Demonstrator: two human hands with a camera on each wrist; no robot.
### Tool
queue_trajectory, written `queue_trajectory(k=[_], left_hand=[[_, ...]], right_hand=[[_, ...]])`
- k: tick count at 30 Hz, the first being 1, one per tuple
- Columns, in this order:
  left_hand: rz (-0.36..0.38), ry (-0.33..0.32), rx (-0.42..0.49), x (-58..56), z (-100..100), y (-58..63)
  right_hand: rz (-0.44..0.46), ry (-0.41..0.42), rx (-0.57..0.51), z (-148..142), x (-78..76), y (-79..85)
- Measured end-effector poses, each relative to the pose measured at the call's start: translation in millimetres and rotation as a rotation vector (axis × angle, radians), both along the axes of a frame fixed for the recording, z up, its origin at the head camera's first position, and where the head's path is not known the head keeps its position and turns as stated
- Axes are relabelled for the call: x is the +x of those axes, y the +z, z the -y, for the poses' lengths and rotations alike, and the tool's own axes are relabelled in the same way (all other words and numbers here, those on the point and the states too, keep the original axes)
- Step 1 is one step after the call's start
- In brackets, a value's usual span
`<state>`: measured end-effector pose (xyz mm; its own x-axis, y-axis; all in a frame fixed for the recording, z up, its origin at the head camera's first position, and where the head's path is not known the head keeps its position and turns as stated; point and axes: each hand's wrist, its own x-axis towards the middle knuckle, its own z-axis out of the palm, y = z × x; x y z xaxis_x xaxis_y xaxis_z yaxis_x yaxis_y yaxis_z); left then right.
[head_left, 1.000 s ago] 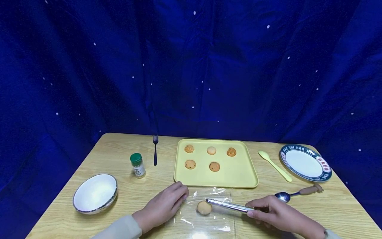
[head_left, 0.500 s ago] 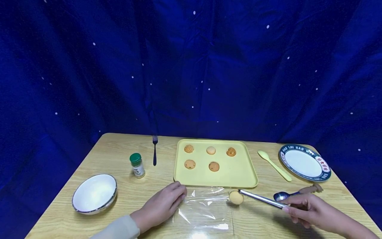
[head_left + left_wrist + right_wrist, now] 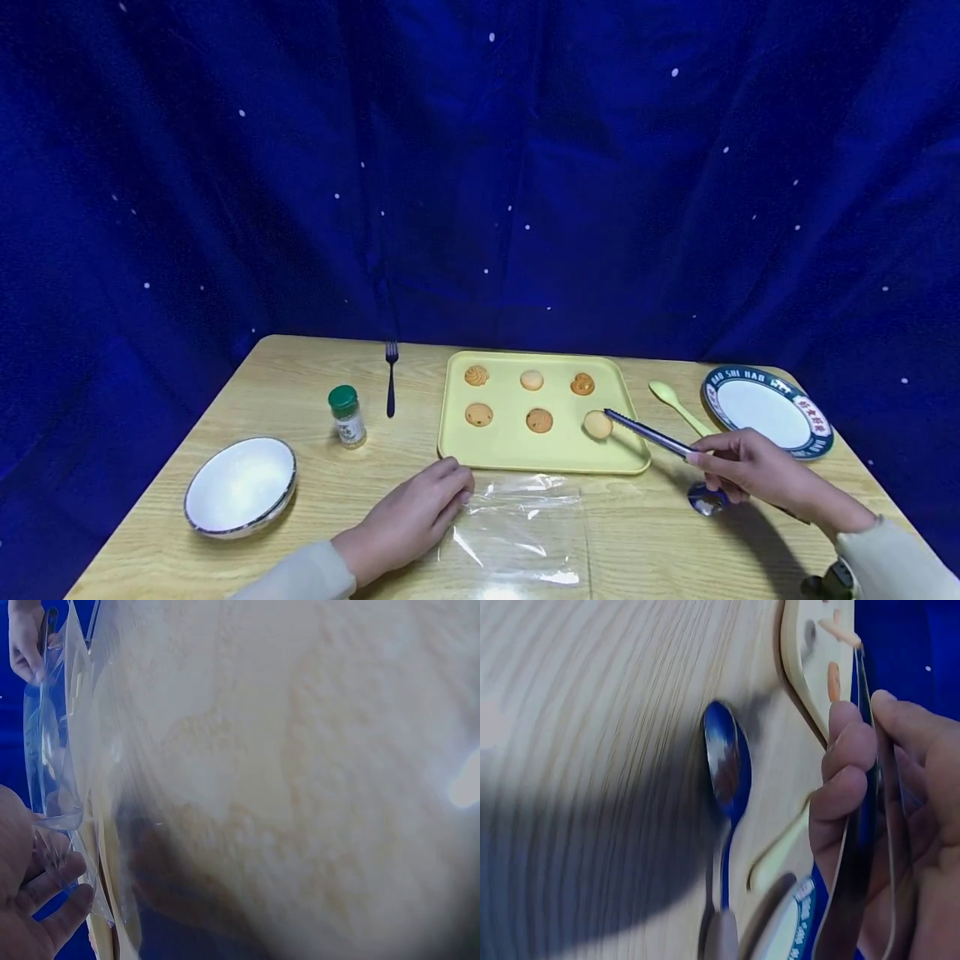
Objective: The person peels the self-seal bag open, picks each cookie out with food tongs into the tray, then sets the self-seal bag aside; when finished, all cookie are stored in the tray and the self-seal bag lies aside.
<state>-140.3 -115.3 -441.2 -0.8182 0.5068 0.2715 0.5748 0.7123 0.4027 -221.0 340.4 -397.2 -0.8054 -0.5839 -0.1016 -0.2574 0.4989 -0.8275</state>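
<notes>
In the head view my right hand (image 3: 761, 471) grips metal tongs (image 3: 648, 433), their tips pinching a round pale cookie (image 3: 597, 425) above the right front part of the yellow tray (image 3: 577, 454). The right wrist view shows thumb and fingers squeezing both arms of the tongs (image 3: 859, 847). A spiral cookie (image 3: 476, 375), a pale round one (image 3: 532, 380), a glossy brown one (image 3: 582, 383) and two speckled cookies (image 3: 539, 420) lie on the tray. My left hand (image 3: 412, 517) holds the left edge of a clear plastic bag (image 3: 517, 529), whose film covers some fingertips in the left wrist view.
On the left stand a white bowl (image 3: 240, 485) and a green-capped seasoning jar (image 3: 347, 417), with a dark fork (image 3: 391, 379) behind. To the right lie a yellow spoon (image 3: 678, 406), a rimmed plate (image 3: 765, 408) and a metal spoon (image 3: 724, 757) beneath my right hand.
My right hand has lifted the cookie off the plastic bag with the tongs, carried it right, then forward over the tray. The left hand has stayed at the bag.
</notes>
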Motion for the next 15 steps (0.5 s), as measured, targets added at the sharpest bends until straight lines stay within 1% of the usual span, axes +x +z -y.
queue_trajectory(k=[4, 9, 11, 15], left_hand=[[-0.015, -0.013, -0.002, 0.4, -0.5, -0.4], [-0.036, -0.014, 0.007, 0.1, 0.4, 1.5], [-0.041, -0.013, 0.008, -0.1, 0.9, 1.7], [-0.063, -0.027, 0.003, -0.4, 1.0, 0.8]], right_hand=[[0.042, -0.017, 0.008, 8.2, -5.4, -5.3], [0.087, -0.041, 0.044, 13.9, -9.1, -2.9], [0.092, -0.047, 0.055, 15.4, -10.4, -2.7], [0.072, -0.063, 0.087, 16.9, -9.8, -3.6]])
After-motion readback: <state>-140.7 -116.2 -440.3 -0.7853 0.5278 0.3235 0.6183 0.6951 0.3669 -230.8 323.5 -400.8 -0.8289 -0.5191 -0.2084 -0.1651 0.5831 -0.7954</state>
